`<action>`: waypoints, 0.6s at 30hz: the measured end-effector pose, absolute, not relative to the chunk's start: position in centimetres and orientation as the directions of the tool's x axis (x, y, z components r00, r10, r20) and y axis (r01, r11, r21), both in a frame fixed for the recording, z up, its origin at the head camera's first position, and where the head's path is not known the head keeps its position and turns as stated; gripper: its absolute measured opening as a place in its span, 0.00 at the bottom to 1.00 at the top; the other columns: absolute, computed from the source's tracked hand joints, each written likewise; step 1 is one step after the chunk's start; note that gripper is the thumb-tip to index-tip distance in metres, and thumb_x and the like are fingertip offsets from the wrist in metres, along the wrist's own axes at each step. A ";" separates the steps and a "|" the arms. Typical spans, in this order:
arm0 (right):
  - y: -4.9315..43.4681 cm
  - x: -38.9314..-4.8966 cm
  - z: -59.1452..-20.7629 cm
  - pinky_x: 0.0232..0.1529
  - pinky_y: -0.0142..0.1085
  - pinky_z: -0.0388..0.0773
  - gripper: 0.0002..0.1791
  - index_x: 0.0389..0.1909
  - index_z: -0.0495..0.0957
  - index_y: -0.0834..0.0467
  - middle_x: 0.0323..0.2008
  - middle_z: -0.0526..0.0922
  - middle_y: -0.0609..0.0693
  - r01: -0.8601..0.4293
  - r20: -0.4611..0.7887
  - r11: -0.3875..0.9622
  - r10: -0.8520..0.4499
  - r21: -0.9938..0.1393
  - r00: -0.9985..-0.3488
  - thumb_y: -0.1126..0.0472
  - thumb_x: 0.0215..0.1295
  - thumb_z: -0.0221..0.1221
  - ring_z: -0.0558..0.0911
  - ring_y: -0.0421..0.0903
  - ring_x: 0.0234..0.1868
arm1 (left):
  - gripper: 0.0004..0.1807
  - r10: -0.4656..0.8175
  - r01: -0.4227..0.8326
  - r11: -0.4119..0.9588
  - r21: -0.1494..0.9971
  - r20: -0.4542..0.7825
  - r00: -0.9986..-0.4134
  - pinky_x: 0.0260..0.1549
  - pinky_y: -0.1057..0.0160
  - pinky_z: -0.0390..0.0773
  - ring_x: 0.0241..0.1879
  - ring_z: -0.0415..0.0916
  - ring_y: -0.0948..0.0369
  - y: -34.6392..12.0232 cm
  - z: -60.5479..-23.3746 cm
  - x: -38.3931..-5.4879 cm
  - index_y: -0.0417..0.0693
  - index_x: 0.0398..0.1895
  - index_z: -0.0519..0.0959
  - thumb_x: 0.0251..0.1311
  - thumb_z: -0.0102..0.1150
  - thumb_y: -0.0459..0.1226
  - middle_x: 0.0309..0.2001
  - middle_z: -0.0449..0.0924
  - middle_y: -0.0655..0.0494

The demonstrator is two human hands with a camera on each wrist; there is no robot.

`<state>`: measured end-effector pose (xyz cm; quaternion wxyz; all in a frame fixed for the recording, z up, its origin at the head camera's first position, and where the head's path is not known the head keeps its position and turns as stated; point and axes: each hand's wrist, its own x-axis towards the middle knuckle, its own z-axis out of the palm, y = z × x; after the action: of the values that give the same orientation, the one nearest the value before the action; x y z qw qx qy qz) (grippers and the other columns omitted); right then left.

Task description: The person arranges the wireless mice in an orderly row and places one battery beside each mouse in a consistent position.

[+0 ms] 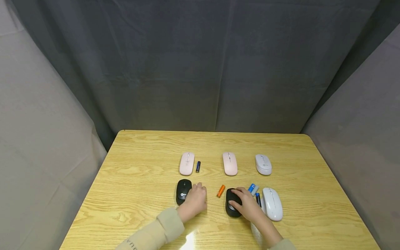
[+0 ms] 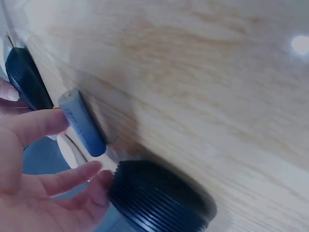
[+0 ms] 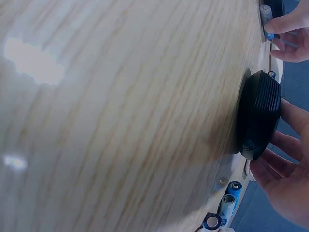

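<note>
Thumb and fingers of my left hand pinch a grey-blue battery beside a black mouse; a fingertip lies close to that mouse's ribbed side. The battery is hidden behind the hand in the head view. My right hand grips a second black mouse, with its fingers along the side in the right wrist view. An orange battery lies between the hands. Just past the right hand are a blue battery, a grey battery and a dark battery.
Two pink mice and a white mouse form the back row. A dark blue battery lies by the left pink one. Right of my right hand sits another white mouse. A white object is partly under my right forearm.
</note>
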<state>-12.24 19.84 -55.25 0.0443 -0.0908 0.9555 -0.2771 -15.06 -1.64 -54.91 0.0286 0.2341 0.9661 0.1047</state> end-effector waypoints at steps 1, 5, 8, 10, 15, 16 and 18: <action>19.8 -12.2 -55.3 0.52 0.50 0.70 0.25 0.54 0.74 0.63 0.53 0.71 0.59 -0.148 -0.034 0.829 -0.198 -0.539 -0.980 0.55 0.57 0.62 0.70 0.57 0.56 | 0.12 0.446 0.434 0.873 0.223 -0.007 -0.895 0.25 0.63 0.73 0.30 0.68 0.55 -1.6 -54.9 -15.0 0.39 0.27 0.74 0.35 0.62 0.32 0.30 0.68 0.49; 19.8 -12.2 -55.2 0.52 0.50 0.70 0.25 0.54 0.74 0.62 0.53 0.72 0.59 -0.138 -0.040 0.831 -0.189 -0.539 -0.981 0.54 0.57 0.62 0.70 0.57 0.56 | 0.10 0.412 0.389 0.883 0.261 -0.037 -0.910 0.18 0.64 0.73 0.27 0.70 0.54 -1.5 -54.8 -14.7 0.36 0.27 0.74 0.39 0.61 0.31 0.27 0.68 0.47; 19.8 -12.2 -55.2 0.52 0.50 0.70 0.26 0.54 0.74 0.62 0.53 0.72 0.59 -0.133 -0.044 0.832 -0.186 -0.539 -0.982 0.54 0.57 0.62 0.70 0.57 0.56 | 0.08 0.398 0.362 0.882 0.302 -0.067 -0.915 0.17 0.63 0.73 0.24 0.72 0.54 -1.5 -54.7 -14.4 0.34 0.27 0.74 0.41 0.60 0.29 0.25 0.69 0.47; 19.8 -12.2 -55.2 0.52 0.50 0.70 0.26 0.54 0.74 0.62 0.53 0.72 0.59 -0.127 -0.050 0.831 -0.182 -0.541 -0.982 0.54 0.57 0.62 0.70 0.57 0.56 | 0.08 0.396 0.354 0.879 0.321 -0.074 -0.915 0.16 0.63 0.72 0.22 0.73 0.55 -1.5 -54.6 -14.3 0.34 0.27 0.74 0.41 0.60 0.29 0.24 0.70 0.47; 19.8 -12.3 -55.1 0.52 0.50 0.70 0.26 0.55 0.73 0.62 0.53 0.71 0.58 -0.118 -0.058 0.833 -0.176 -0.541 -0.983 0.53 0.57 0.62 0.70 0.57 0.56 | 0.07 0.392 0.348 0.875 0.335 -0.068 -0.918 0.14 0.63 0.71 0.20 0.72 0.55 -1.5 -54.7 -14.1 0.36 0.26 0.73 0.41 0.60 0.28 0.24 0.70 0.47; 19.8 -12.3 -55.1 0.52 0.50 0.70 0.26 0.55 0.73 0.62 0.53 0.71 0.58 -0.118 -0.058 0.833 -0.176 -0.541 -0.983 0.53 0.57 0.62 0.70 0.57 0.56 | 0.07 0.391 0.348 0.875 0.337 -0.066 -0.918 0.13 0.64 0.70 0.19 0.72 0.56 -1.5 -54.8 -14.1 0.36 0.26 0.73 0.42 0.59 0.28 0.23 0.70 0.47; 19.8 -12.3 -55.1 0.52 0.50 0.70 0.26 0.55 0.73 0.62 0.53 0.71 0.58 -0.118 -0.058 0.832 -0.177 -0.541 -0.983 0.54 0.57 0.62 0.70 0.57 0.56 | 0.06 0.393 0.355 0.872 0.337 -0.050 -0.918 0.13 0.64 0.70 0.19 0.72 0.56 -1.5 -54.9 -14.1 0.36 0.25 0.73 0.42 0.59 0.27 0.23 0.70 0.47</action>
<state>-12.32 19.80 -55.11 0.0528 -0.0772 0.9557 -0.2790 -14.14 -1.49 -54.90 0.0586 0.1937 0.9657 0.1629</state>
